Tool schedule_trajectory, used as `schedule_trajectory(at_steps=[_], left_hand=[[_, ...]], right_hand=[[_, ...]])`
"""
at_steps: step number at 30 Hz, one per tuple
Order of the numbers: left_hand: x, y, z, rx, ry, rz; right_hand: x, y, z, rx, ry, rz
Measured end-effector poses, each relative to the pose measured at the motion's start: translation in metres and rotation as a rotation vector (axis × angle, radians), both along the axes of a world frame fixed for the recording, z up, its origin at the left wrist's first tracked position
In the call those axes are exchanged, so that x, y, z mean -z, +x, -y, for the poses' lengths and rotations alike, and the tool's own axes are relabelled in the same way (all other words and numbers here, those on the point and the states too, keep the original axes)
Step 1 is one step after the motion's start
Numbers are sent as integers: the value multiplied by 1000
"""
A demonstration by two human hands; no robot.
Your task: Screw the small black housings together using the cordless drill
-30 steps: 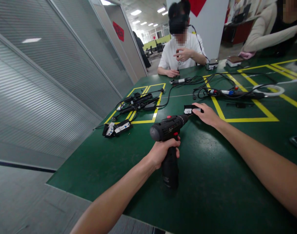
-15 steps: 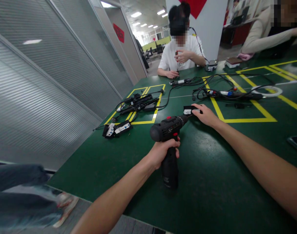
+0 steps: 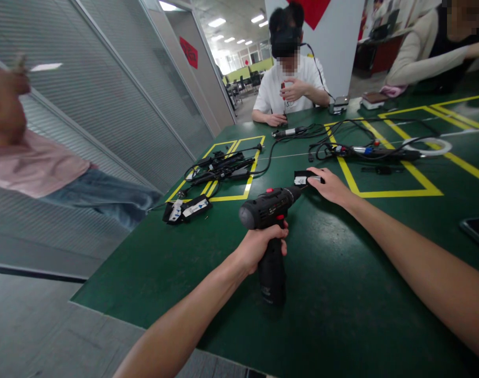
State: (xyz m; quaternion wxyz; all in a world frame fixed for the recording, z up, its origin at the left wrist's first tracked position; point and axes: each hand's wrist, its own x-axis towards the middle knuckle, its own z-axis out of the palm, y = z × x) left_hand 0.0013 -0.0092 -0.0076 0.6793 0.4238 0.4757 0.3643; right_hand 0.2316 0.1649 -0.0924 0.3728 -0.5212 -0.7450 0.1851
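My left hand (image 3: pixel 263 244) is wrapped round the grip of a black cordless drill (image 3: pixel 271 207) with red buttons. The drill's battery end points down at the green table, and its chuck faces away from me, to the right. Just past the chuck, my right hand (image 3: pixel 326 184) has its fingers closed on a small black piece with a white label (image 3: pixel 301 180). The drill's tip meets this piece or lies very close to it; I cannot tell which. Further left rest two black pieces with white labels (image 3: pixel 187 210).
On the green table (image 3: pixel 152 278), yellow tape marks boxes. A heap of black cables (image 3: pixel 221 167) lies left, and a cabled tool (image 3: pixel 375 152) right. A phone (image 3: pixel 477 231) lies at the right edge. Across sits a person (image 3: pixel 290 79); another person (image 3: pixel 62 168) is at the left.
The person on the left has moved further into view, now showing a pink shirt and a raised arm. My hands, the drill and the labelled piece hold almost the same place.
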Motion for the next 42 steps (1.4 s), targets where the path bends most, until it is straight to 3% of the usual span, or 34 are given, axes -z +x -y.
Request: schedule_trajectory(at_steps=[42], left_hand=[[2, 0, 0, -2, 9, -1]], right_hand=[[2, 0, -1, -7, 17, -2]])
